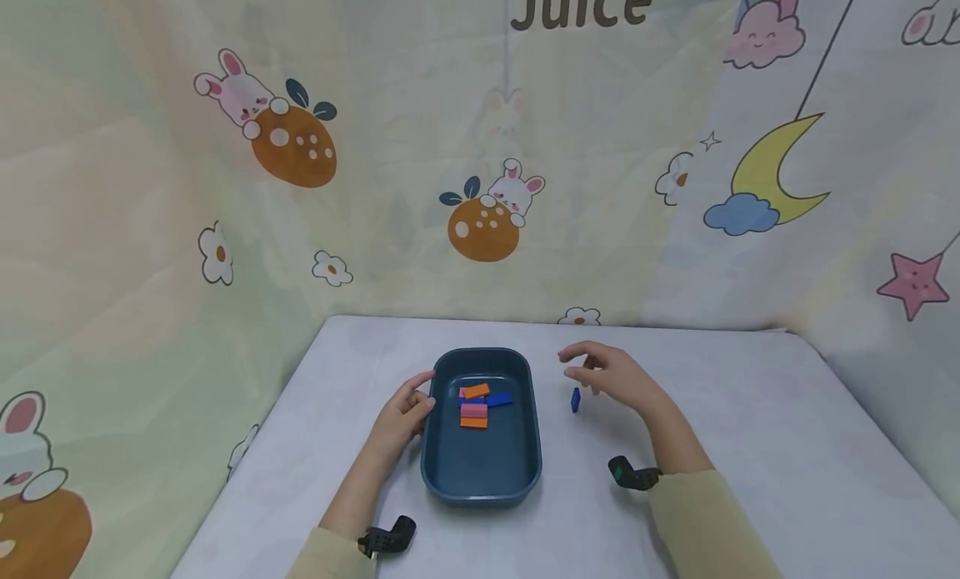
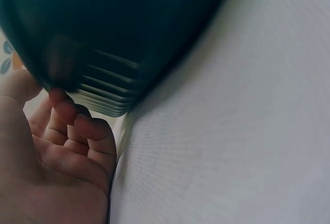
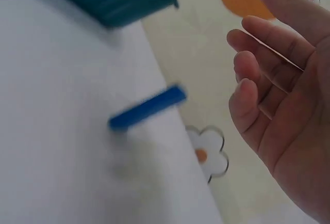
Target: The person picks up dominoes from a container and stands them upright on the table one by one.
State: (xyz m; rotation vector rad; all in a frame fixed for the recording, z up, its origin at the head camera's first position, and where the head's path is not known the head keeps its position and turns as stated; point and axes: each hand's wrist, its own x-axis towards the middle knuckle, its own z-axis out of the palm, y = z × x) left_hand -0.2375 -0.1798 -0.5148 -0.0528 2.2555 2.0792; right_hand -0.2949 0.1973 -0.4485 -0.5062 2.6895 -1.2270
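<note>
A dark blue-green tray point(image 1: 482, 479) lies lengthwise on the table, holding a small cluster of orange, pink and blue blocks point(image 1: 474, 410). At its left rim, my left hand point(image 1: 401, 416) grips the edge, with fingertips point(image 2: 62, 105) curled against the outer wall. A thin blue block point(image 1: 575, 400) is to the right of the tray, tilted up on end and blurred in the right wrist view. Just above and beyond it is my right hand point(image 1: 611, 375), fingers loosely bent and parted, holding nothing. A gap shows between that hand and the blue block point(image 3: 148, 108).
The white-covered table point(image 1: 750, 412) extends to both sides of the tray. A printed cloth backdrop point(image 1: 405, 229) hangs behind its far edge. Black wrist cameras point(image 1: 633, 475) are strapped on both forearms.
</note>
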